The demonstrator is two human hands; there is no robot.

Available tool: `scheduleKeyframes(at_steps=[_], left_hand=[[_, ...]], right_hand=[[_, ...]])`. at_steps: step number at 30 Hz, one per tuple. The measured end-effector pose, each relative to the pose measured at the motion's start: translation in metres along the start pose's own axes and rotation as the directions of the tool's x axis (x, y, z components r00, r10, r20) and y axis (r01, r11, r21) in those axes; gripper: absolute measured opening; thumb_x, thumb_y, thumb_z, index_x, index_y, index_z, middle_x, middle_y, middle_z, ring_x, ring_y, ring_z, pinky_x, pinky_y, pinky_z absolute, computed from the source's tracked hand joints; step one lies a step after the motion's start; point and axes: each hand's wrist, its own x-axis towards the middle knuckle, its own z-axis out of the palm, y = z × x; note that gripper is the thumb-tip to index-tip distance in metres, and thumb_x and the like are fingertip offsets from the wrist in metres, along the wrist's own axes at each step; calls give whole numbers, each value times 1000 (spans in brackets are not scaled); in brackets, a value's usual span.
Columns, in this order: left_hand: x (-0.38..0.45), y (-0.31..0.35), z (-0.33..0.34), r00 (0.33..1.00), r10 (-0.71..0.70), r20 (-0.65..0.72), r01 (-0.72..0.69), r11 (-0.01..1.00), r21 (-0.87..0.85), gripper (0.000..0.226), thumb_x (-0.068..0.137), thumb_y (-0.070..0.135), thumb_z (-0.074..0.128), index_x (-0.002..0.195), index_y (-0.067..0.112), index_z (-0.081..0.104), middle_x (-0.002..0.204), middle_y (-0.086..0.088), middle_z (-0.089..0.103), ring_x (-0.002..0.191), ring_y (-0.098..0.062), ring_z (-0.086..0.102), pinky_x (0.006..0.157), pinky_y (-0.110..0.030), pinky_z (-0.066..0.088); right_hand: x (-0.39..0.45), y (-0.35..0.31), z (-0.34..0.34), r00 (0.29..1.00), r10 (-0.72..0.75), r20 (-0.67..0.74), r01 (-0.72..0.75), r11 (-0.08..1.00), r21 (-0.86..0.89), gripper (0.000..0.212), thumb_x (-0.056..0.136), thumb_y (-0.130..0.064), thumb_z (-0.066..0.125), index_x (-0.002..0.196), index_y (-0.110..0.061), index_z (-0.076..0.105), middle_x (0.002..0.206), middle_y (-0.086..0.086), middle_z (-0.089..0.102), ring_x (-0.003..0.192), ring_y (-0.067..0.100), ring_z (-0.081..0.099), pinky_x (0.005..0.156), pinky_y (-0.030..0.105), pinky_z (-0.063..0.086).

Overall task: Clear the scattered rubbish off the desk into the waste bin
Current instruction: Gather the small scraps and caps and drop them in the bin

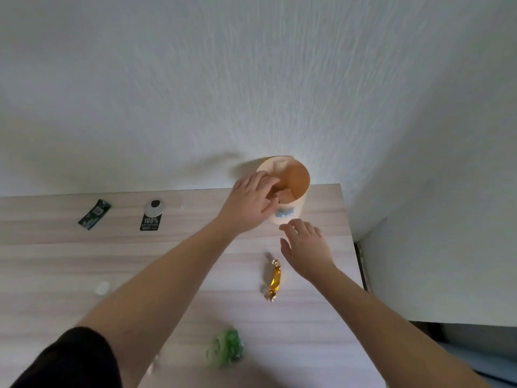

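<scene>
A small cream waste bin (pixel 300 203) stands at the desk's back right, against the wall, with brownish scraps inside. My left hand (pixel 249 204) reaches over its rim, fingers curled down into the mouth; whether they hold anything is hidden. My right hand (pixel 306 247) hovers open just in front of the bin's base, fingers spread. A gold-wrapped sweet (pixel 275 280) lies on the desk just left of my right wrist. A crumpled green wrapper (pixel 225 348) sits near the front edge.
On the light wooden desk (pixel 70 261), a black wrapper (pixel 94 214) and a black-and-white packet (pixel 152 215) lie at the back left. A small white cap (pixel 102 288) rests left of my left forearm. The desk's right edge (pixel 361 264) meets a wall.
</scene>
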Motion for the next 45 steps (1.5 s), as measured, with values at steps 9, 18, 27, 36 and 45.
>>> scheduleKeyframes(at_steps=[9,18,27,36,45], left_hand=[[-125,-2,0,974,-186,128,190,982,-14,51,89,39,48,136,21,37,141,-10,42,132,-28,34,107,-42,28],[-282,46,48,809,-383,446,404,913,51,68,79,57,44,141,34,25,152,-7,26,138,-28,24,106,-45,27],[-346,75,70,771,-421,478,463,886,35,58,87,36,52,142,28,33,154,-12,25,142,-30,20,110,-43,26],[-345,65,56,787,-479,389,548,833,-83,31,78,-2,52,109,-2,55,116,-25,57,107,-38,54,88,-43,44],[-371,19,10,815,-525,245,563,817,-125,36,81,-4,45,113,10,53,96,-15,50,80,-31,49,60,-45,47]], right_hand=[[-36,-32,64,921,15,390,-14,1000,-4,61,88,-47,51,138,-23,28,144,9,29,128,30,31,96,47,39],[-84,-37,87,926,45,376,-20,997,-69,41,87,-5,47,127,-10,42,150,14,23,120,33,37,93,39,47],[-113,-37,92,943,23,332,7,996,-88,60,76,10,45,131,-12,37,125,13,39,99,30,43,82,36,50],[-116,-42,86,782,245,573,-416,889,189,63,77,0,46,133,-24,31,123,12,45,110,33,44,83,41,46],[-120,-79,96,861,249,443,-371,903,215,24,95,-17,36,113,-8,49,107,17,49,82,34,54,70,39,45]])
